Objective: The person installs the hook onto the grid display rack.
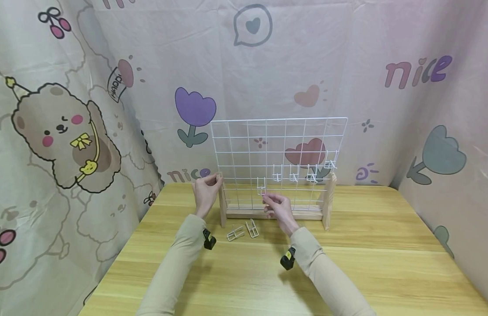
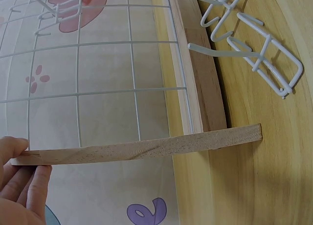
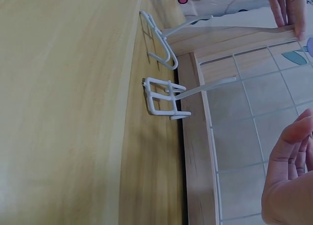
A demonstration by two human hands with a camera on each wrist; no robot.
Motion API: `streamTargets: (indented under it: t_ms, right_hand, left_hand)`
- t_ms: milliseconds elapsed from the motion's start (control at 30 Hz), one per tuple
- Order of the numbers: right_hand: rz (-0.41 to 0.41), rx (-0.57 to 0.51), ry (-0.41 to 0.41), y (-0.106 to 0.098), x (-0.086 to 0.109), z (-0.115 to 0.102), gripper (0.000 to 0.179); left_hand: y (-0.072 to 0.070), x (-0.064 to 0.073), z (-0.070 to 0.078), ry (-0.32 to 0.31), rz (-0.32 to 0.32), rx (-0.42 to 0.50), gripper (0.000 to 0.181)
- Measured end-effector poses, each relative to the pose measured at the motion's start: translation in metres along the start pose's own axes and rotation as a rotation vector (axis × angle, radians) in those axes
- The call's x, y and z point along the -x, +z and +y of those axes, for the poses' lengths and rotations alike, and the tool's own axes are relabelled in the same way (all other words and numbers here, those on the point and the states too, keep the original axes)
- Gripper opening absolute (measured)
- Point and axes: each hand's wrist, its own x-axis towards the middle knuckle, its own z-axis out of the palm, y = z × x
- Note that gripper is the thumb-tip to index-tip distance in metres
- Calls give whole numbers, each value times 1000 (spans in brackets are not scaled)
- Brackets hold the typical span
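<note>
A white wire grid panel (image 1: pixel 267 159) stands upright in a wooden base with side posts. My left hand (image 1: pixel 206 191) grips the top of the left wooden post (image 2: pixel 137 150), thumb on one side and fingers on the other. Low on the grid's middle sits a white wire hook (image 1: pixel 261 189). The fingertips of my right hand (image 1: pixel 279 209) pinch the front end of that hook; in the right wrist view the tips run off the frame edge. Two loose wire hooks, one left (image 1: pixel 235 234) and one right (image 1: pixel 252 228), lie on the table before the base.
Several more white hooks (image 1: pixel 293 176) hang on the grid's right half, the highest (image 1: pixel 330 164) near the right post (image 1: pixel 329 202). The wood-grain table (image 1: pixel 244 281) reaches back to a printed curtain (image 1: pixel 267 66) behind and beside the rack.
</note>
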Motion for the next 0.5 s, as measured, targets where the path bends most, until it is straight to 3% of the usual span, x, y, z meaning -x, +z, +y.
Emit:
streamTargets:
  t_ms: [500]
  right_hand:
    - [1, -17, 33, -2, 3, 6, 44]
  left_hand:
    - [-1, 1, 1, -6, -4, 18, 23]
